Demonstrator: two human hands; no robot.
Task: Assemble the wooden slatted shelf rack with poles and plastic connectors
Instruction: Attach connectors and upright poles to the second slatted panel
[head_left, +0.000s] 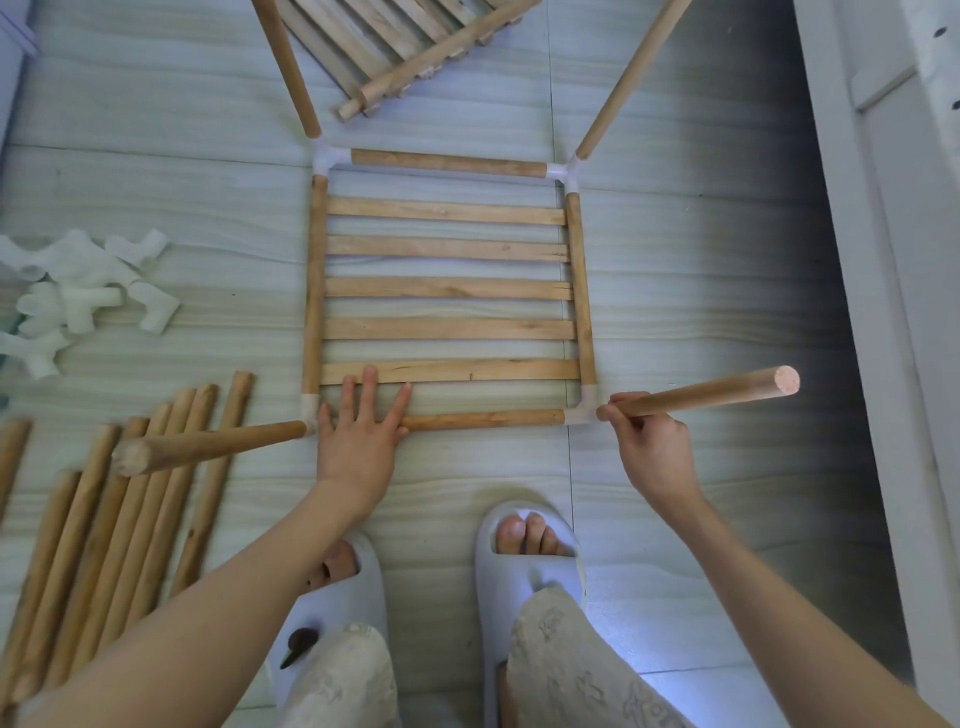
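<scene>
My left hand (358, 436) presses flat on the slatted shelf (449, 291) mid-frame on the floor, while my right hand (647, 436) grips a pole (711, 396), seemingly entering the lower-right connector (582, 410).

Bare forearms; pale grey slides (530, 561); patterned beige trousers (582, 670).

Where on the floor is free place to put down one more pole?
Bare floor lies right of the shelf frame, up to the white board. Another patch lies between the frame and the connectors. Crowded: loose poles at lower left, spare slat panel at top.
</scene>
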